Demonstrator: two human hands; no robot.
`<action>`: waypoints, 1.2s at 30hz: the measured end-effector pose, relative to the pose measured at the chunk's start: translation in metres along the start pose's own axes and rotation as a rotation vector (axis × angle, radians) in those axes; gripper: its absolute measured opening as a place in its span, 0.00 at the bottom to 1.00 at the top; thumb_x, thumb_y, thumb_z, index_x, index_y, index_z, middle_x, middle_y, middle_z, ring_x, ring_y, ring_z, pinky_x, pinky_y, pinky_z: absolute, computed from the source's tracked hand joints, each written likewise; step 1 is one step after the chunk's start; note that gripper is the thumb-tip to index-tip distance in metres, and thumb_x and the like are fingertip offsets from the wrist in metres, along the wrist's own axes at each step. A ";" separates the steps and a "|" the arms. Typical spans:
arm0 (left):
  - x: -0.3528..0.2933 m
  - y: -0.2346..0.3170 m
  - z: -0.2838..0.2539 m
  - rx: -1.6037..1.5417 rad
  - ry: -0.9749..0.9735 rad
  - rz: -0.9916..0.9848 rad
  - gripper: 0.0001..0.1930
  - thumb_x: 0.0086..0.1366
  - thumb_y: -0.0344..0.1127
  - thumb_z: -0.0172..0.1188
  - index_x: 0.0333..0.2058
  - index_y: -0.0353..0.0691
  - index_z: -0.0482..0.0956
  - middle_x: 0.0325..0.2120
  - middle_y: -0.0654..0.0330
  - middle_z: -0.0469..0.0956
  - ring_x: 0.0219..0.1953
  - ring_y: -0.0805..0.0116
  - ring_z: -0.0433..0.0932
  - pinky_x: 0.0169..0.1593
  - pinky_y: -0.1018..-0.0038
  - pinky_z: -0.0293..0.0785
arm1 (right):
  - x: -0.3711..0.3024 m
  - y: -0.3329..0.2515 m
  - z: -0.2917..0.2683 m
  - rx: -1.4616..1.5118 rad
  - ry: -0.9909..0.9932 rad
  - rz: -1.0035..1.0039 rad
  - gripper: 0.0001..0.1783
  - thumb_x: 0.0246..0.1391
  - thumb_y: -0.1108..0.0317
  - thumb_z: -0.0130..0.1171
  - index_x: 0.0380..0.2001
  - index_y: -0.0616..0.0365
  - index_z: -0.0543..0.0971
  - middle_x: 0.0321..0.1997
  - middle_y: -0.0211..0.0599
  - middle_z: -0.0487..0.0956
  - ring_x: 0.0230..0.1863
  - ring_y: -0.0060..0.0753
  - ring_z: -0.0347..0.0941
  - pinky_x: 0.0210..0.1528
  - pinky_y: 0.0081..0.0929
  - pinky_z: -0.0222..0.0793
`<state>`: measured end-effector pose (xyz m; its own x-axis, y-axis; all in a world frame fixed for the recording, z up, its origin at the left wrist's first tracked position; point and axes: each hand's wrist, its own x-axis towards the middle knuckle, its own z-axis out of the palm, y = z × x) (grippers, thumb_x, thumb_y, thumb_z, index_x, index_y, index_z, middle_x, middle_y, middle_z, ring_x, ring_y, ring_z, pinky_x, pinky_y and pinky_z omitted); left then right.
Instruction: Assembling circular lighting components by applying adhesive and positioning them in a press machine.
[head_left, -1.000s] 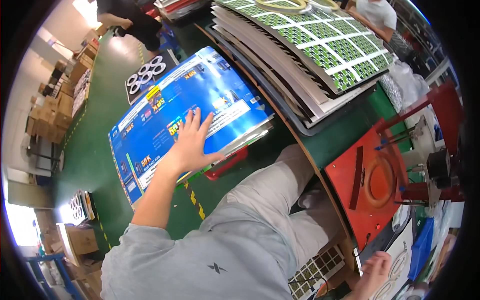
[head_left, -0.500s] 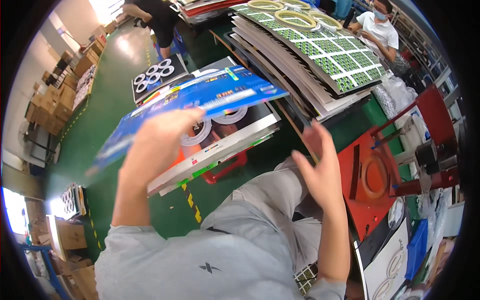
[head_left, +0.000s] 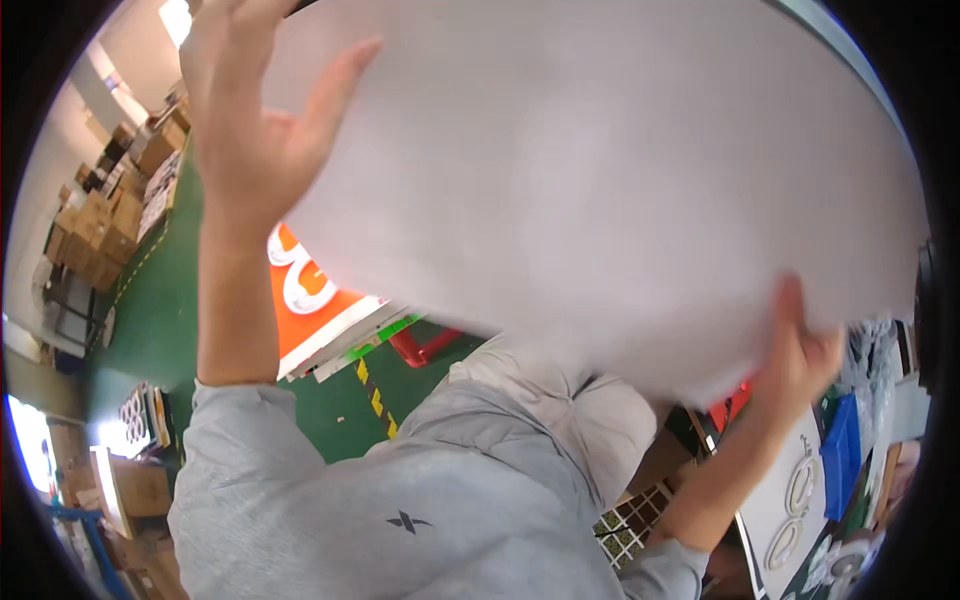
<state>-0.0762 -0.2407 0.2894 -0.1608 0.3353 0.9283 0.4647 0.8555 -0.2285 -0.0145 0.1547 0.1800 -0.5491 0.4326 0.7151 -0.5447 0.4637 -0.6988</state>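
Observation:
A large pale grey sheet (head_left: 600, 200) with a blank face fills the upper middle and right of the view. At its lower right edge my right hand (head_left: 800, 355) is closed, the thumb lying on the near face and the fingers mostly hidden behind. By the upper left edge is my left hand (head_left: 255, 130), its fingers stretched up and its thumb spread across in front of the sheet; whether it touches is unclear. Beneath the sheet's left part shows a stack of boards, topped by an orange printed board (head_left: 330, 300) with white rings on it.
A red frame part (head_left: 425, 345) stands beside the stack on the green floor (head_left: 330, 425). Cartons (head_left: 105, 225) line the left wall. At the lower right are a white board (head_left: 760, 530) with pale rings and a blue bin (head_left: 843, 455). The sheet hides much beyond.
The blue printed board by my left hand no longer shows; a blank pale sheet now spans the view. My right hand moved right and closed on its edge. My left hand rose.

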 end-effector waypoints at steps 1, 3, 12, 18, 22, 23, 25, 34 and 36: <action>-0.011 -0.018 0.018 -0.100 0.155 0.071 0.18 0.70 0.31 0.64 0.57 0.36 0.79 0.55 0.52 0.79 0.57 0.54 0.77 0.63 0.66 0.72 | -0.006 0.024 -0.073 -0.171 0.039 0.275 0.09 0.62 0.76 0.69 0.45 0.64 0.85 0.42 0.32 0.86 0.36 0.15 0.77 0.35 0.15 0.71; -0.046 -0.028 0.054 -0.237 0.253 0.064 0.19 0.66 0.26 0.67 0.56 0.35 0.78 0.53 0.55 0.79 0.56 0.63 0.77 0.59 0.68 0.75 | -0.040 0.021 -0.191 -0.243 0.184 0.270 0.14 0.65 0.70 0.68 0.51 0.63 0.85 0.40 0.28 0.86 0.31 0.12 0.72 0.31 0.14 0.65; -0.242 -0.013 0.205 -0.338 -0.794 -0.402 0.31 0.68 0.40 0.65 0.63 0.26 0.70 0.57 0.32 0.77 0.60 0.33 0.76 0.65 0.51 0.70 | -0.324 -0.138 -0.399 -0.384 0.724 0.741 0.31 0.69 0.57 0.57 0.68 0.67 0.69 0.65 0.50 0.76 0.60 0.54 0.72 0.65 0.52 0.69; -0.235 -0.003 0.225 -0.022 -1.084 -0.391 0.30 0.64 0.39 0.60 0.65 0.40 0.74 0.49 0.36 0.83 0.55 0.39 0.82 0.57 0.51 0.76 | -0.662 -0.275 -0.419 -0.218 1.332 1.216 0.33 0.71 0.54 0.60 0.70 0.65 0.68 0.68 0.45 0.77 0.67 0.46 0.73 0.70 0.50 0.70; -0.235 -0.083 0.243 -0.339 -0.999 -0.427 0.28 0.63 0.39 0.67 0.62 0.40 0.77 0.45 0.51 0.86 0.48 0.61 0.84 0.52 0.65 0.79 | -0.719 -0.282 -0.306 0.038 1.609 1.267 0.33 0.70 0.57 0.63 0.70 0.62 0.68 0.70 0.42 0.75 0.69 0.50 0.71 0.74 0.53 0.66; -0.203 -0.071 0.231 -0.400 -1.032 -0.404 0.24 0.68 0.36 0.65 0.61 0.36 0.77 0.46 0.54 0.85 0.47 0.64 0.83 0.52 0.70 0.78 | -0.726 -0.281 -0.281 0.036 1.710 1.269 0.30 0.71 0.58 0.61 0.69 0.63 0.69 0.69 0.43 0.76 0.70 0.50 0.72 0.74 0.54 0.65; -0.156 -0.033 0.212 -0.828 -1.084 -0.608 0.16 0.76 0.34 0.61 0.56 0.30 0.80 0.41 0.63 0.81 0.42 0.75 0.77 0.47 0.79 0.72 | -0.732 -0.279 -0.257 0.032 1.787 1.327 0.29 0.71 0.58 0.61 0.67 0.64 0.71 0.68 0.43 0.77 0.69 0.49 0.72 0.75 0.52 0.65; -0.073 0.093 0.180 -1.412 -0.723 -0.217 0.16 0.75 0.29 0.61 0.57 0.26 0.79 0.51 0.44 0.83 0.52 0.56 0.83 0.61 0.63 0.75 | -0.676 -0.145 -0.305 -0.792 1.564 1.538 0.31 0.68 0.64 0.66 0.64 0.77 0.71 0.64 0.49 0.79 0.59 0.42 0.79 0.62 0.37 0.76; -0.067 0.129 0.179 -1.328 -0.529 -0.083 0.14 0.75 0.25 0.58 0.56 0.25 0.78 0.53 0.40 0.82 0.54 0.50 0.83 0.63 0.55 0.76 | -0.644 -0.102 -0.302 -0.885 1.430 1.589 0.33 0.66 0.64 0.69 0.65 0.74 0.71 0.63 0.47 0.80 0.57 0.42 0.80 0.57 0.40 0.78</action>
<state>-0.1609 -0.0823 0.1451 -0.3898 0.6608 0.6414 0.8460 -0.0183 0.5329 0.5862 0.0626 -0.2032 0.7448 0.5568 -0.3679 0.2424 -0.7393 -0.6282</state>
